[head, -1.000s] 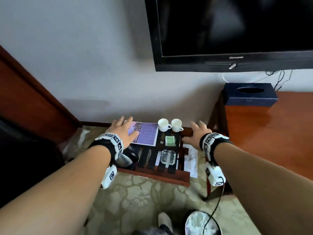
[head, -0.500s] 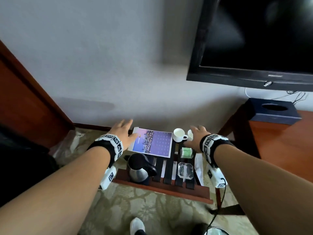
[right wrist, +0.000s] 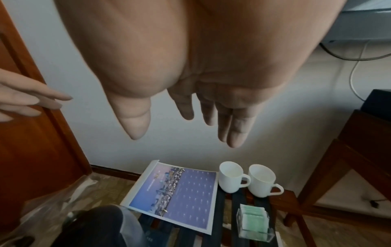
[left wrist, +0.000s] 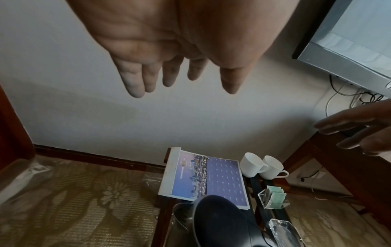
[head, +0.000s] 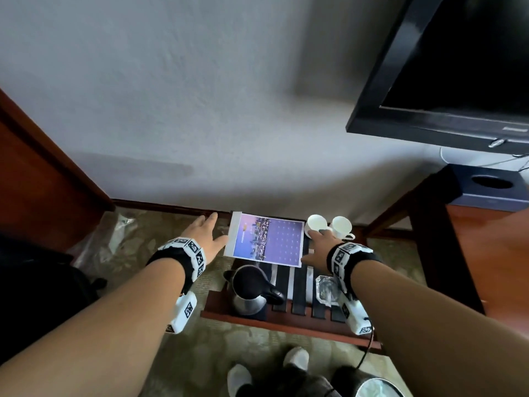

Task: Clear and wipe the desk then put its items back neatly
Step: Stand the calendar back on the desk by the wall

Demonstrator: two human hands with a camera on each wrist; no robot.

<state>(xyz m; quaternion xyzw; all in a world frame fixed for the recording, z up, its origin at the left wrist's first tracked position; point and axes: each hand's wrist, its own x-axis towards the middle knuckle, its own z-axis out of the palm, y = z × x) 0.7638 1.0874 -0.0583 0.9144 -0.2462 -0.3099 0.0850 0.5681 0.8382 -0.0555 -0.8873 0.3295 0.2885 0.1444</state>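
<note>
A low dark slatted rack (head: 289,325) on the floor holds a purple booklet (head: 264,243), two white cups (head: 316,224), a steel kettle (head: 249,290) and a glass ashtray (head: 326,289). My left hand (head: 206,232) hovers open just left of the booklet and holds nothing. My right hand (head: 317,243) hovers open over the slats between the booklet and the cups, also holding nothing. The wrist views show straight fingers (left wrist: 169,75) (right wrist: 232,127) well above the booklet (left wrist: 203,178) and the cups (right wrist: 230,175). A clear holder of green sachets (right wrist: 253,224) stands behind the ashtray.
The wooden desk (head: 492,253) stands to the right with a dark blue tissue box (head: 489,190) on it, under a wall-mounted TV (head: 458,67). A wooden door (head: 43,167) is at left. A lined bin (head: 378,388) and my slippered feet (head: 240,376) are below.
My view has swung left and nearer the rack. The left hand slid off the booklet to its left side. The right hand moved from the rack's right edge to beside the cups.
</note>
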